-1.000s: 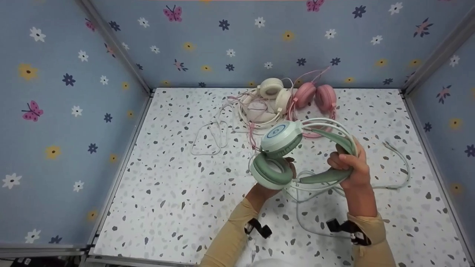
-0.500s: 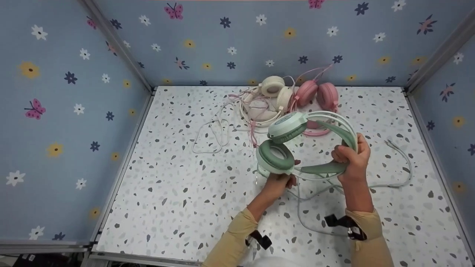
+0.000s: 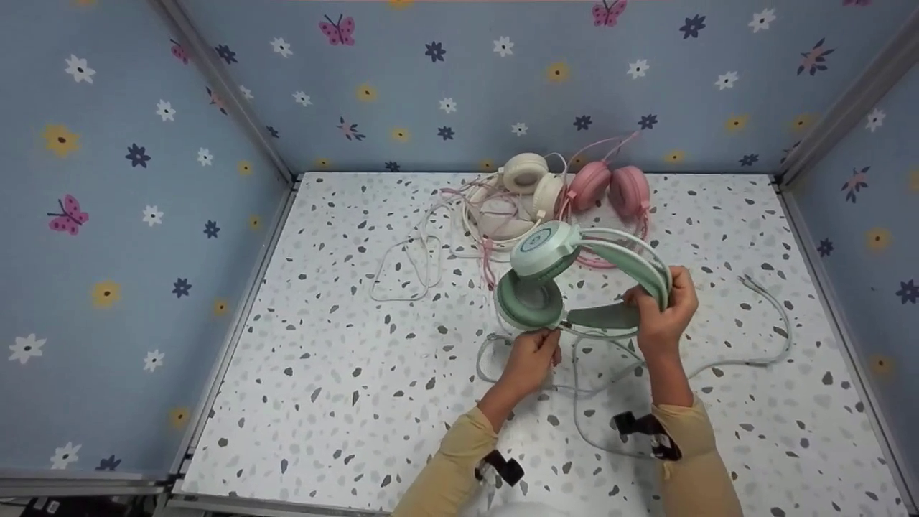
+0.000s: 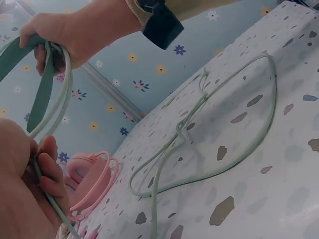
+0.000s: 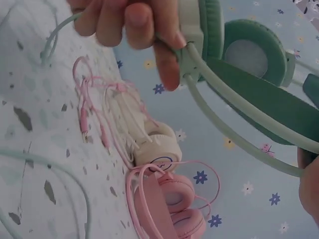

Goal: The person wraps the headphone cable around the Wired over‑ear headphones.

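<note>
Green headphones (image 3: 542, 251) are held above the table, ear cups to the left and headband to the right. My right hand (image 3: 664, 312) grips the headband, its fingers wrapped round the band and pad. At the lower ear cup, my left hand (image 3: 531, 359) pinches the cable near where it meets the cup. The left wrist view shows that cable running through the curled fingers of the left hand (image 4: 37, 189). In the right wrist view, the left hand's fingertips touch the base of the ear cup (image 5: 192, 59). The green cable (image 3: 585, 424) lies looped on the table beneath.
Cream headphones (image 3: 525, 172) and pink headphones (image 3: 590, 185) lie side by side at the table's back, their cables tangled together. A thin white cable (image 3: 398, 298) loops left of them. Flower-patterned walls (image 3: 445, 79) stand at the back and both sides of the speckled table (image 3: 323, 431).
The left hand has shifted from behind the lower ear cup to its underside, now pinching the cable. The right hand and headband have moved slightly left, and more cable lies on the table.
</note>
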`<state>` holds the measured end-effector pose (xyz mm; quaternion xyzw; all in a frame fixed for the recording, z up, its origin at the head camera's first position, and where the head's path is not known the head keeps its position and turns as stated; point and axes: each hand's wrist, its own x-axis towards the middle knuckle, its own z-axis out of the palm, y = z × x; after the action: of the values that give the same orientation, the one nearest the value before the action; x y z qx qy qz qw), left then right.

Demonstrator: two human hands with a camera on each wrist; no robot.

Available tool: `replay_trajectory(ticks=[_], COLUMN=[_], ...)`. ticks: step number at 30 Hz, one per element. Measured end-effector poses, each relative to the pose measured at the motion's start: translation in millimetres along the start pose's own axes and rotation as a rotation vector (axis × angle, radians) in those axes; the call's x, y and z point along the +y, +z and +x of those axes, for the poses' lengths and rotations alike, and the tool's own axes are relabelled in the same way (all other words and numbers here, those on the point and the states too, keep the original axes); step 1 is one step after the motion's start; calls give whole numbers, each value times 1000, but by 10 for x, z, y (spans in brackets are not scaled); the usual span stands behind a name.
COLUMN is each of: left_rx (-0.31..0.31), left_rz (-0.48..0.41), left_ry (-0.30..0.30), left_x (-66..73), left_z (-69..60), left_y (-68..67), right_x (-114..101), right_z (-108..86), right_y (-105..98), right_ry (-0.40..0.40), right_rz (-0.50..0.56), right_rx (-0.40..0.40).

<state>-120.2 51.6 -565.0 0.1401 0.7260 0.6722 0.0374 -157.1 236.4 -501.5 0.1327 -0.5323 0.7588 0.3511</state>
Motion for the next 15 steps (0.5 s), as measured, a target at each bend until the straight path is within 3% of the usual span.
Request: replay_trajectory(ticks=[3, 5, 9, 12, 15], left_rx=[-4, -45, -112, -93, -73], left_rz=[18, -10, -29, 28, 101], left_ry=[-3, -8, -19, 18, 70], left_x=[-163, -265, -298, -283, -253], left_z=[51, 103, 161, 147, 63], left_y=[18, 45, 66, 43, -7], right_x=[-7, -38, -84, -95, -76], right_z=[-44, -71, -98, -56, -9], right_y=[35, 61, 73, 31, -50], right_ry=[-46, -18, 65, 53, 1], right_rz=[91, 199, 324, 317, 217], right_rx=[-25, -40, -32, 10, 68])
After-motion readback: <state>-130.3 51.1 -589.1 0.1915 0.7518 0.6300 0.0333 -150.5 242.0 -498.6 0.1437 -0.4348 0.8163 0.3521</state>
